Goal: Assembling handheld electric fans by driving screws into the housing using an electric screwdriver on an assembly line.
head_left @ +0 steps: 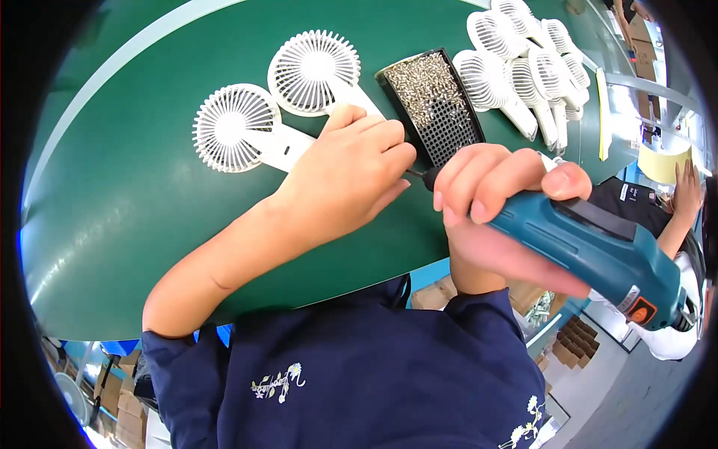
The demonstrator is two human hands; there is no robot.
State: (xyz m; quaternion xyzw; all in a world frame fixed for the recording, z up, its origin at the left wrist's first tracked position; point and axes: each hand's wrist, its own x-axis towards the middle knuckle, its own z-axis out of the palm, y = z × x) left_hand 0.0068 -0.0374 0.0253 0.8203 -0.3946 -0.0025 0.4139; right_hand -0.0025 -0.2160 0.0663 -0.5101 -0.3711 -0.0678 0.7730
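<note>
My left hand [351, 161] is closed, its fingers curled, over the handles of two white handheld fans. What it grips is hidden under the fingers. The handle of the upper fan [318, 71] runs behind my knuckles; that of the left fan [235, 127] reaches under my wrist. My right hand [497, 198] is wrapped around a teal electric screwdriver [568, 236], held tilted with its dark bit pointing left. The bit's tip meets the fingers of my left hand. Just beyond my hands is a black tray [452, 123] with many small metal screws heaped at its far end.
Several white handheld fans [527, 63] lie piled at the far right of the green table [149, 202]. A yellow strip [603, 112] lies beside them. Another person's hand [686, 191] is at the right edge. Cardboard boxes [574, 343] stand below the table's near edge.
</note>
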